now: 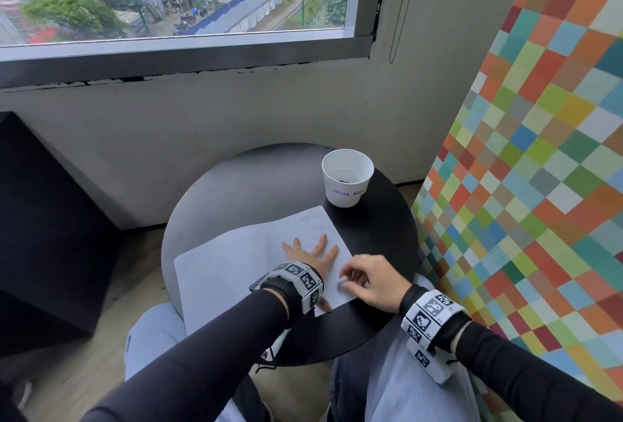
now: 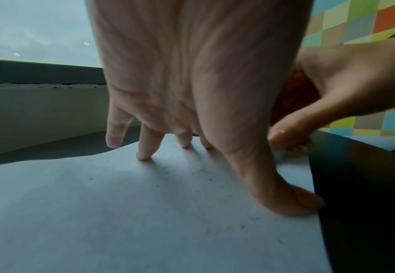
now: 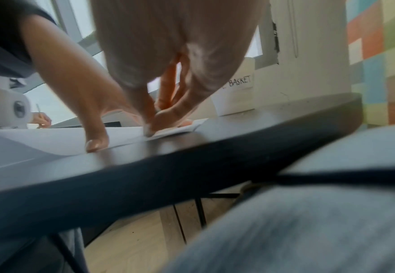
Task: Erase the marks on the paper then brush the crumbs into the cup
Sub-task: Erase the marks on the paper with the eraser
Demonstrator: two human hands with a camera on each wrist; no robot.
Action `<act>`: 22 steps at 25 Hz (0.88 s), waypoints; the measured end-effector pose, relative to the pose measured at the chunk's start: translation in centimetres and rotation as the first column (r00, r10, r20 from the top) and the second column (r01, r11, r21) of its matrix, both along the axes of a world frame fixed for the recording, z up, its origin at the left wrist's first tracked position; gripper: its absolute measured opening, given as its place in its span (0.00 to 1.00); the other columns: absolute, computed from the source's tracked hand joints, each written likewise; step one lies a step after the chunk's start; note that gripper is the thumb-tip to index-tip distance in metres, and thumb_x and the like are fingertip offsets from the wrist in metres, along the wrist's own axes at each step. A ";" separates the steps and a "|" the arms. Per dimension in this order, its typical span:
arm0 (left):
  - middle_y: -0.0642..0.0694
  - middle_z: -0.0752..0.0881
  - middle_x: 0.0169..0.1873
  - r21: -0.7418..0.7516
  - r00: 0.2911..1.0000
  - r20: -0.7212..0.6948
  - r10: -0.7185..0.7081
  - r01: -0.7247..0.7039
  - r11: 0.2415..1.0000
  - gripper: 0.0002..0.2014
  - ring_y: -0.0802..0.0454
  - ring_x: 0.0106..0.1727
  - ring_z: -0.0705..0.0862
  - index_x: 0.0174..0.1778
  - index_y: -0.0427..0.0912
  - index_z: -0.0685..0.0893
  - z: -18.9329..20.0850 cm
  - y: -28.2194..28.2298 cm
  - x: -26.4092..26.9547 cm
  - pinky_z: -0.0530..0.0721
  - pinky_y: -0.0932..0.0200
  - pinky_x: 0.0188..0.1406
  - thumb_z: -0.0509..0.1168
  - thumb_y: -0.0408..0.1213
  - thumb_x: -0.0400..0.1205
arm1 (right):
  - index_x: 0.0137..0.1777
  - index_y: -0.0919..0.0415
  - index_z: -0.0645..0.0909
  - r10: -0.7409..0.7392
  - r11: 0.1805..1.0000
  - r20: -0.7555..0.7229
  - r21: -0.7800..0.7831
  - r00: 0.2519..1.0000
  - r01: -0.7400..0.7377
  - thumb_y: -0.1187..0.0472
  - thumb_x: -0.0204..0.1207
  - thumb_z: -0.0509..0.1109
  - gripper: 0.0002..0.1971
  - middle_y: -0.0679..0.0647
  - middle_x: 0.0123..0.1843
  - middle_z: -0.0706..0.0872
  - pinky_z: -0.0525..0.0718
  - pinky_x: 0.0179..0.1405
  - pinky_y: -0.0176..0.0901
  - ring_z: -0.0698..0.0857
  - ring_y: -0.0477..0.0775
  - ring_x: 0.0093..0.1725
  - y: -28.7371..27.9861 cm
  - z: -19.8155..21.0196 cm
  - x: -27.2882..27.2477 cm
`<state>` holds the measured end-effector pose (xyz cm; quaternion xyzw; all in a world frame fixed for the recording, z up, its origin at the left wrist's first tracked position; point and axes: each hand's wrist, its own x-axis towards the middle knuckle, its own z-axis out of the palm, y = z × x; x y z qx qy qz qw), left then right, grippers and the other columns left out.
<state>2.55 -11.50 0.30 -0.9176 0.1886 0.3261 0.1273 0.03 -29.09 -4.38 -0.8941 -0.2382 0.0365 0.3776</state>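
Observation:
A white sheet of paper (image 1: 242,259) lies on a round black table (image 1: 236,185), its near corner hanging over the edge. My left hand (image 1: 312,249) lies flat on it with straight, spread fingers (image 2: 142,155), holding it down. At the sheet's right edge my right hand (image 1: 350,278) pinches a small pale eraser (image 1: 342,282) against the paper; the fingertips (image 3: 151,127) hide most of it. Small dark crumbs (image 2: 210,179) speckle the sheet. A white paper cup (image 1: 347,178) labelled "WASTE BASKET" stands upright at the table's back right, dark crumbs in its bottom.
A tall panel of coloured squares (image 1: 522,168) stands close on the right of the table. A dark block (image 1: 43,219) sits on the left, with a grey wall and a window behind. My knees in light jeans (image 1: 397,371) are under the table's near edge.

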 end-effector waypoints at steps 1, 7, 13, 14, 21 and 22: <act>0.50 0.30 0.85 0.013 1.000 0.004 -0.007 0.007 1.000 0.65 0.20 0.83 0.45 0.86 0.55 0.32 -0.1 0.0 0.0 0.50 0.20 0.77 0.76 0.64 0.70 | 0.45 0.59 0.86 0.050 0.999 -0.007 -0.013 0.999 -0.050 0.60 0.72 0.76 0.05 0.48 0.38 0.85 0.77 0.36 0.26 0.83 0.44 0.34 0.3 -0.1 -0.2; 0.49 0.30 0.85 0.021 1.000 0.020 -0.021 0.021 1.000 0.65 0.20 0.83 0.45 0.86 0.55 0.31 -0.5 0.1 0.2 0.47 0.19 0.77 0.75 0.66 0.69 | 0.44 0.59 0.86 0.038 0.999 0.032 -0.004 0.999 -0.038 0.59 0.73 0.75 0.04 0.48 0.37 0.84 0.78 0.36 0.31 0.82 0.45 0.33 0.0 0.3 0.0; 0.50 0.30 0.85 0.016 1.000 0.016 -0.020 0.020 1.000 0.64 0.20 0.83 0.45 0.85 0.55 0.31 -0.4 0.1 0.2 0.48 0.21 0.77 0.75 0.66 0.70 | 0.44 0.60 0.86 -0.053 0.998 0.058 0.020 0.997 0.052 0.60 0.72 0.77 0.04 0.47 0.36 0.83 0.77 0.37 0.31 0.81 0.44 0.33 0.1 0.2 0.4; 0.50 0.30 0.85 0.020 1.000 0.015 -0.018 0.018 1.000 0.64 0.20 0.83 0.45 0.85 0.55 0.31 -0.3 0.1 0.2 0.49 0.21 0.77 0.75 0.66 0.70 | 0.44 0.60 0.87 0.018 1.000 0.039 0.021 0.999 -0.019 0.61 0.71 0.77 0.04 0.46 0.36 0.83 0.77 0.37 0.29 0.81 0.43 0.32 0.4 0.1 0.1; 0.50 0.30 0.85 0.022 1.000 0.013 -0.016 0.016 1.000 0.65 0.20 0.83 0.45 0.85 0.55 0.31 -0.3 0.0 0.1 0.50 0.21 0.78 0.75 0.66 0.70 | 0.43 0.60 0.86 -0.006 1.000 0.085 0.008 0.996 0.005 0.60 0.71 0.76 0.04 0.46 0.36 0.82 0.76 0.38 0.30 0.79 0.39 0.32 0.4 0.1 0.3; 0.50 0.30 0.85 0.029 1.000 0.020 -0.020 0.020 0.999 0.65 0.20 0.83 0.45 0.85 0.55 0.31 -0.4 0.1 0.1 0.50 0.21 0.78 0.75 0.66 0.69 | 0.43 0.60 0.87 0.073 0.997 0.066 0.002 0.995 -0.073 0.61 0.71 0.77 0.04 0.46 0.36 0.83 0.77 0.38 0.29 0.79 0.38 0.32 0.6 0.0 -0.1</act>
